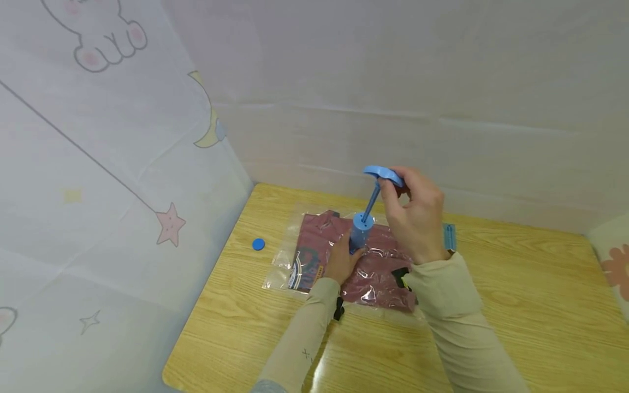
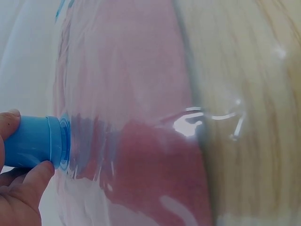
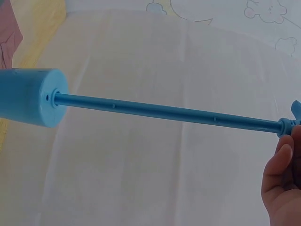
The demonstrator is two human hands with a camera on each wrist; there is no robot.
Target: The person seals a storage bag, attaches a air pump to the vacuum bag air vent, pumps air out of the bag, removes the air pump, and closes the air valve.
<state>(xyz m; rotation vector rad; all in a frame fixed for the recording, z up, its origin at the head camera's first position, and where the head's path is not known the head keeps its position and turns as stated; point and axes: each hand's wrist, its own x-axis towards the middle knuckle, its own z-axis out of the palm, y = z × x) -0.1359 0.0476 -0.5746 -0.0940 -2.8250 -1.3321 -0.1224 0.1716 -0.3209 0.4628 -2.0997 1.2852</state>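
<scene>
A light-blue hand pump stands tilted on a clear plastic bag with a folded maroon garment inside. My left hand grips the pump's barrel low down. In the left wrist view, the barrel's ringed lower end meets the film, which wrinkles around it. With thumb and fingers, my right hand pinches the pump's curved handle at the top. The pump's rod is drawn far out of the barrel, as the right wrist view shows.
A round blue cap lies on the wooden table left of the bag. Beyond the right forearm is a small teal item. A pale printed sheet rises behind the table and along its left side.
</scene>
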